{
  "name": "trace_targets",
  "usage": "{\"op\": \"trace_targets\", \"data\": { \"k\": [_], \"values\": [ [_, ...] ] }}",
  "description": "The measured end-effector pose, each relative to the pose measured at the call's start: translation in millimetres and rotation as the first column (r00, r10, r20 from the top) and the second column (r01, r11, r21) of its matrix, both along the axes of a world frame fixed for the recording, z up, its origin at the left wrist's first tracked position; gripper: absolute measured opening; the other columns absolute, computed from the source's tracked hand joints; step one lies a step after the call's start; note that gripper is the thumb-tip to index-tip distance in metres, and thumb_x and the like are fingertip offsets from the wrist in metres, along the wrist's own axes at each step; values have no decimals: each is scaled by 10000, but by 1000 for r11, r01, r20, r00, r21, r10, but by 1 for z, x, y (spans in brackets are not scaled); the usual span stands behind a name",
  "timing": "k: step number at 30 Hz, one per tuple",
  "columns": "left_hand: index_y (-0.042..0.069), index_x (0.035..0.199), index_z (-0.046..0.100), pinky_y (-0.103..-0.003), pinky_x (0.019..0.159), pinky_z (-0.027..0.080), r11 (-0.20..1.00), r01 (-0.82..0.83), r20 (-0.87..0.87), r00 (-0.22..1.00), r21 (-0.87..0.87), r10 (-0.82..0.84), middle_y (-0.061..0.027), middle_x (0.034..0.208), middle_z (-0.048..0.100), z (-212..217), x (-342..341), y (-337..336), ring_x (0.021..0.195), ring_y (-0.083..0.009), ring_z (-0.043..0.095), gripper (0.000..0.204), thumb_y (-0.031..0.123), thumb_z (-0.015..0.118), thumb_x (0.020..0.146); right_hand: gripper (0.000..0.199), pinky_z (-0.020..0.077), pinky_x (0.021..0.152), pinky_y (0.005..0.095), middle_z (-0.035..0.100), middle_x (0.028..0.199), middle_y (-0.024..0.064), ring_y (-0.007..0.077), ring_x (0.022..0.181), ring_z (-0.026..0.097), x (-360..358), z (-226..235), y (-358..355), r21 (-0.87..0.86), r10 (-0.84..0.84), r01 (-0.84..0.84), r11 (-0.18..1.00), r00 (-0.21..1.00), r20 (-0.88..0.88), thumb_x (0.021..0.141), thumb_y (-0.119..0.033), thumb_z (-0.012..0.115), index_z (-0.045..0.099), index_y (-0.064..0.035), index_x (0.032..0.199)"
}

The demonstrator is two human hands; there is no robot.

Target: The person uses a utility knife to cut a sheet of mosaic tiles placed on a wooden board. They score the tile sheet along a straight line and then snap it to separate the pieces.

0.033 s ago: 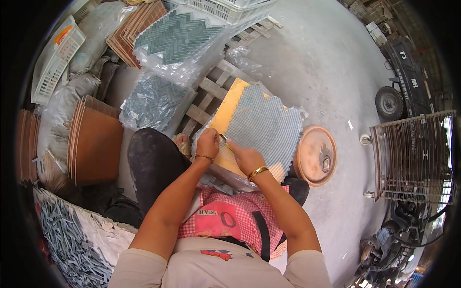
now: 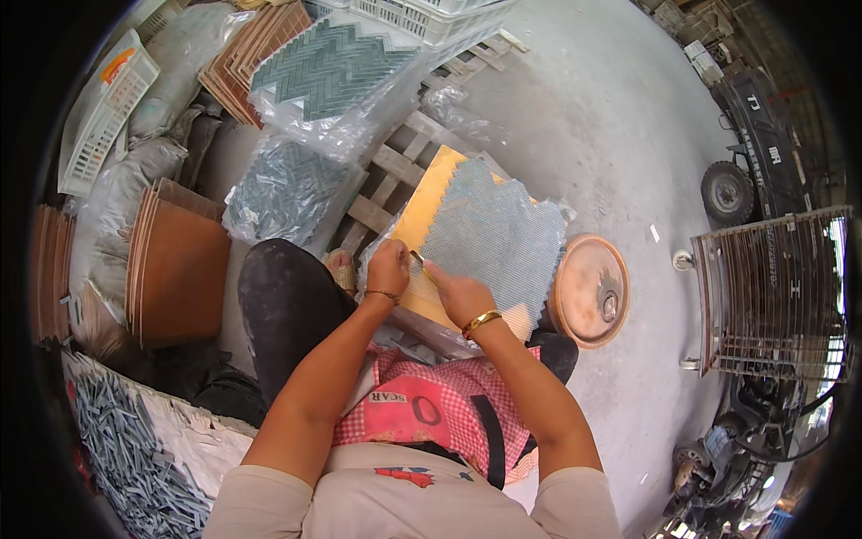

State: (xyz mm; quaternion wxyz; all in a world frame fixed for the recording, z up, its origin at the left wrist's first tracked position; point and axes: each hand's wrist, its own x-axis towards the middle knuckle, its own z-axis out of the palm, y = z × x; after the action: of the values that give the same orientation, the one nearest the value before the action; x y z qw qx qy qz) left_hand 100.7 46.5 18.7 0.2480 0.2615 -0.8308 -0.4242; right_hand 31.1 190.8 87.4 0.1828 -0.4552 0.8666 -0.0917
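A grey mesh-backed mosaic tile sheet point(image 2: 489, 238) with zigzag edges lies on a yellow board point(image 2: 420, 214) in front of me. My right hand point(image 2: 462, 296) is closed round a thin yellow-handled tool point(image 2: 431, 277) whose dark end points at my left hand; its exact kind is unclear. Over the board's left edge, my left hand point(image 2: 390, 268) is closed with its fingers bunched beside the tool's tip. Whatever it grips, if anything, is too small or hidden to name.
A round orange-brown lidded drum point(image 2: 590, 292) stands right of the board. Plastic-wrapped green herringbone tiles point(image 2: 334, 67) are stacked ahead on a wooden pallet point(image 2: 395, 166). Brown boards point(image 2: 180, 269) lean at left, above a heap of loose grey tile strips point(image 2: 130, 458). A wheeled rack point(image 2: 772, 296) is far right.
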Motion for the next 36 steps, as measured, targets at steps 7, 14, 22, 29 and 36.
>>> {"op": "trace_targets", "data": {
  "k": [7,14,22,29,36],
  "values": [
    [25,711,510,-404,619,424,1000,29,20,999,4,-29,-152,725,521,1,-1,-2,706,-350,532,85,-37,561,684,482,478,554,413,596,681,178,302,603,598,5,-1,19,-92,2,-1,996,1000,17,813,-121,503,437,-208,1283],
    [24,709,530,-382,619,435,997,45,5,999,55,-46,-148,716,534,-4,-1,-7,687,-333,545,72,-25,568,672,490,488,565,288,628,688,120,166,505,592,9,17,8,-45,-330,433,900,746,579,772,-143,555,495,-192,1256],
    [14,726,539,-339,648,444,996,41,56,997,80,-46,-139,728,545,-1,0,-9,703,-290,561,61,15,574,676,505,479,505,275,610,636,84,151,469,574,9,25,2,-30,-319,445,895,686,654,781,-116,543,466,-147,1279],
    [17,728,542,-330,633,447,996,54,43,997,64,-57,-127,717,542,-6,0,-10,688,-267,562,75,7,569,659,497,486,489,270,589,604,68,144,458,588,28,12,5,-67,-311,479,875,662,682,812,-105,528,435,-129,1300],
    [18,670,530,-346,610,441,985,132,74,987,110,-141,-135,662,531,14,4,-12,660,-285,559,64,50,583,653,507,492,477,259,599,653,71,132,468,582,24,10,21,-115,-439,651,750,621,650,820,-89,532,421,-142,1312]
  ]
}}
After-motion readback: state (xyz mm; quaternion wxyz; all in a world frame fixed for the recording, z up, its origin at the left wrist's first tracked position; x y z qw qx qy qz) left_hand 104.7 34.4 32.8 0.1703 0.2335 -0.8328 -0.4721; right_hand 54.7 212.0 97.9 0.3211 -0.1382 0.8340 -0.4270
